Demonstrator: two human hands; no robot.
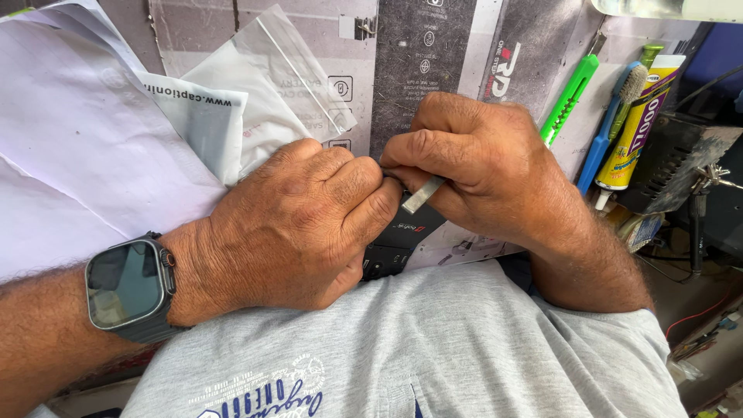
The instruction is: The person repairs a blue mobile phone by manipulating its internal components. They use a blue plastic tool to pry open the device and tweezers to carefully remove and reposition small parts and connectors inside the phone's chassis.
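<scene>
Gripping a small black electronic device (391, 251) at centre frame, the left hand (290, 224) is closed around it while the right hand (476, 166) pinches a thin flat metal tool (423, 194) against it, above the worktop (93, 155).

Counted on the bench

Two hands, one wristwatch (128, 286), one clear plastic bag (271, 77), one green utility knife (569, 97), one blue brush (615, 124), one yellow glue tube (638, 128), one metal tool (423, 194).
</scene>
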